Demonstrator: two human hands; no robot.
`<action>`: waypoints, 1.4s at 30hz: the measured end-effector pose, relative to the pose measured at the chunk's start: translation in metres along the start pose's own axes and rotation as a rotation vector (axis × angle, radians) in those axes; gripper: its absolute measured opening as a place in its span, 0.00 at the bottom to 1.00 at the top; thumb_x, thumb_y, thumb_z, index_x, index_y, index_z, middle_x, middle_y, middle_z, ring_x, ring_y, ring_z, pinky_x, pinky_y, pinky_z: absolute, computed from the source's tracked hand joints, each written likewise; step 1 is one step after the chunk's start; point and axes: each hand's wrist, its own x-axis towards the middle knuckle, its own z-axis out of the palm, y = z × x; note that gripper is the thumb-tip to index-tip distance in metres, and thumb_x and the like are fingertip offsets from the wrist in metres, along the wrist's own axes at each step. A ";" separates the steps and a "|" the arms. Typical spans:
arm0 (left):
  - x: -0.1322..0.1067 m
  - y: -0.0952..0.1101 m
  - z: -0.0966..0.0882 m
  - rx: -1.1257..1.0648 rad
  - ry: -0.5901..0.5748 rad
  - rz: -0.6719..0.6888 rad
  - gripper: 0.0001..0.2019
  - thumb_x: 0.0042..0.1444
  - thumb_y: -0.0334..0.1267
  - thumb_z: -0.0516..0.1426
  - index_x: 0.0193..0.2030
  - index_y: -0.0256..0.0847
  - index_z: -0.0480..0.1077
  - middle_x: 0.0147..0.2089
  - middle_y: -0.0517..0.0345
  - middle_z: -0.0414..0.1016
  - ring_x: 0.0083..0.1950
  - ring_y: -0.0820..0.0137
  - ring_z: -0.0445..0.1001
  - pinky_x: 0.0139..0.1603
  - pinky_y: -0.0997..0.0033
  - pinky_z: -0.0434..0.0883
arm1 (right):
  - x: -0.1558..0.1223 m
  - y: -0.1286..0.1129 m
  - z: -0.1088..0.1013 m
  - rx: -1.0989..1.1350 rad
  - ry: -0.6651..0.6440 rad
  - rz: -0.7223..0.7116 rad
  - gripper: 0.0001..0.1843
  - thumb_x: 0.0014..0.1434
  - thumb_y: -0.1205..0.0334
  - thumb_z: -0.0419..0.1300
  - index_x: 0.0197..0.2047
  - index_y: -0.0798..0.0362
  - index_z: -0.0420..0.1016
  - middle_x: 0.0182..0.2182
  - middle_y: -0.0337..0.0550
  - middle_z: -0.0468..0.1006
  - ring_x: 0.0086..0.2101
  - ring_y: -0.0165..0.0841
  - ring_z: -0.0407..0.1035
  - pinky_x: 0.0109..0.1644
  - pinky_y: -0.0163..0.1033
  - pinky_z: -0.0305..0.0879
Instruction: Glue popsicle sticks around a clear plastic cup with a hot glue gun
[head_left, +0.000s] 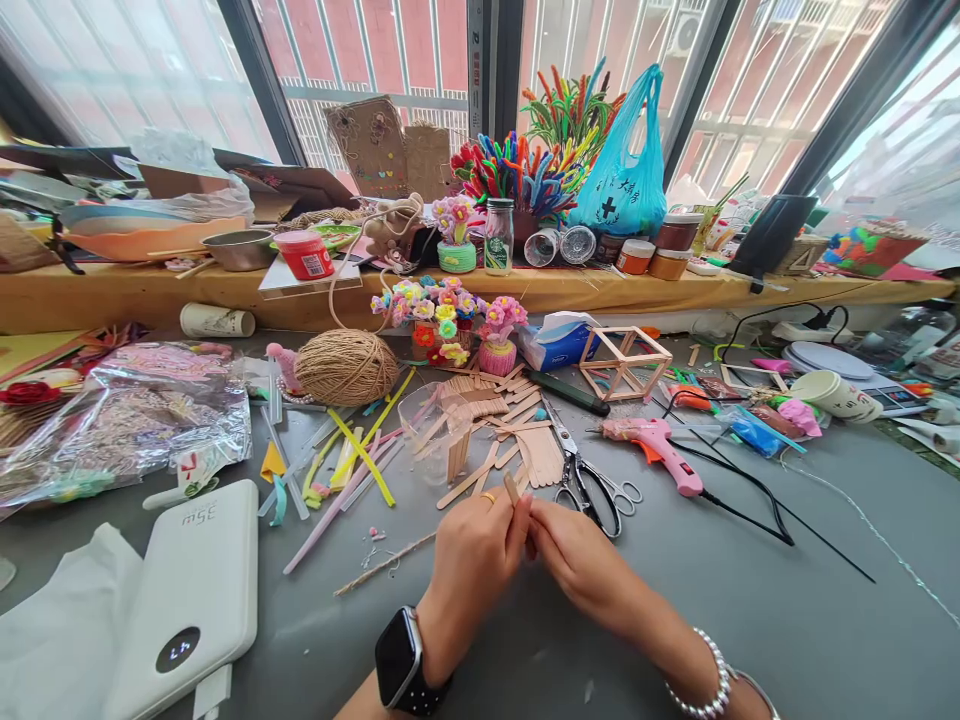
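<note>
My left hand point(480, 540) and my right hand point(577, 550) meet above the front middle of the grey table. Between their closed fingers is a wooden craft stick point(512, 488); its upper end pokes out, and the rest is hidden by the fingers. Just beyond the hands lies a heap of loose craft sticks point(536, 455), some fanned out. Black-handled scissors point(577, 475) rest right behind my right hand, with a smaller silver pair point(622, 492) beside them. A thin twine-wrapped stick point(382, 567) lies left of my left hand.
A pink glue gun point(664, 450) with a black cable lies to the right. Behind stand a wooden stick frame point(626, 362), a twine ball point(346, 367) and pipe-cleaner flowers point(499, 335). A white power bank point(199, 590) is at the left. Jars and a blue bag point(622, 165) line the sill.
</note>
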 end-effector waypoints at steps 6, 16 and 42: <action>-0.001 -0.001 0.008 0.013 -0.035 0.000 0.23 0.62 0.36 0.41 0.18 0.39 0.65 0.14 0.58 0.67 0.17 0.71 0.68 0.20 0.71 0.55 | -0.001 0.003 0.014 -0.349 0.061 0.138 0.12 0.60 0.69 0.43 0.33 0.55 0.68 0.29 0.46 0.77 0.29 0.34 0.71 0.29 0.34 0.57; -0.002 -0.001 0.012 0.022 -0.075 -0.059 0.26 0.62 0.38 0.41 0.15 0.39 0.65 0.14 0.57 0.68 0.16 0.71 0.67 0.20 0.71 0.56 | -0.001 0.002 0.027 -0.552 0.184 0.098 0.12 0.59 0.71 0.45 0.30 0.54 0.66 0.25 0.46 0.76 0.24 0.36 0.72 0.23 0.36 0.53; -0.002 -0.002 0.010 -0.279 -0.117 -0.279 0.25 0.62 0.40 0.41 0.16 0.39 0.63 0.15 0.58 0.68 0.18 0.74 0.65 0.21 0.74 0.56 | 0.000 0.010 -0.008 -0.294 0.089 -0.171 0.13 0.62 0.64 0.43 0.38 0.54 0.68 0.31 0.44 0.74 0.32 0.31 0.68 0.33 0.33 0.60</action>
